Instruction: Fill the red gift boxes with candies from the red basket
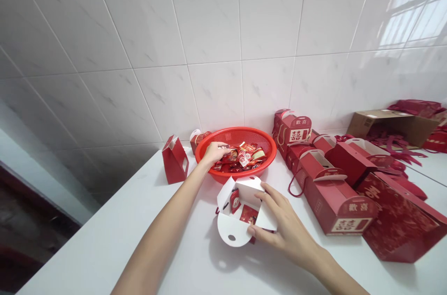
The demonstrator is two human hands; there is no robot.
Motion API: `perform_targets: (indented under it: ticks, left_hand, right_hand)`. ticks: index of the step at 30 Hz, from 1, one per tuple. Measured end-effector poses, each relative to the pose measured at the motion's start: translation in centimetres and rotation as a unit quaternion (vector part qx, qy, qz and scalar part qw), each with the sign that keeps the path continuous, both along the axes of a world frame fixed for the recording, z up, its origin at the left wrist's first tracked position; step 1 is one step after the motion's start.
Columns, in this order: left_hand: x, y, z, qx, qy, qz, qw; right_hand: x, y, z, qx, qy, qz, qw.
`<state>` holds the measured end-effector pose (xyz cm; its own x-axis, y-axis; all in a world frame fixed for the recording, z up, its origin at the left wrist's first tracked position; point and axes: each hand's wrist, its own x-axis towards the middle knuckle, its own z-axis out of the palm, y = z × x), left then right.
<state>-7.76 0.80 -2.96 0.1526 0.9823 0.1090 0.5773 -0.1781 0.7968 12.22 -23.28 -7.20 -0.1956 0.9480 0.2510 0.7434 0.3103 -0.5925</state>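
Observation:
My left hand (212, 152) reaches into a red plastic basket (199, 150), its fingers pinched on a small wrapped candy (223, 147) at the left of the heap. Several wrapped candies (245, 159) in red, white and gold lie in that basket. Just in front of it, an open gift box (234, 233) shows its white inside, flaps spread. My right hand (275, 220) grips the box by its right side, thumb at the front and fingers at the back. Inside lie a red packet (249, 214) and another small red wrapped piece (235, 200).
Several red gift boxes (335, 197) crowd the right of the white table (139, 225). A single red box (174, 160) stands at the left edge, and one more (199, 140) sits behind the basket. A cardboard carton (363, 123) holds red ribbons. Tiled wall (216, 90) rises behind.

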Motion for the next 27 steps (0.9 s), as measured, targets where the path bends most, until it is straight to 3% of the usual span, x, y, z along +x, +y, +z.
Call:
perform_targets:
  ticks: [14, 27]
  left_hand:
    - [0.1, -0.6, 0.3, -0.020, 0.049, 0.006, 0.999]
    - [0.4, -1.0, 0.7, 0.077, 0.072, -0.006, 0.994]
  right_hand:
    - [0.0, 0.0, 0.1, -0.006, 0.002, -0.003, 1.000]
    - [0.0, 0.0, 0.4, -0.017, 0.009, 0.005, 1.000]
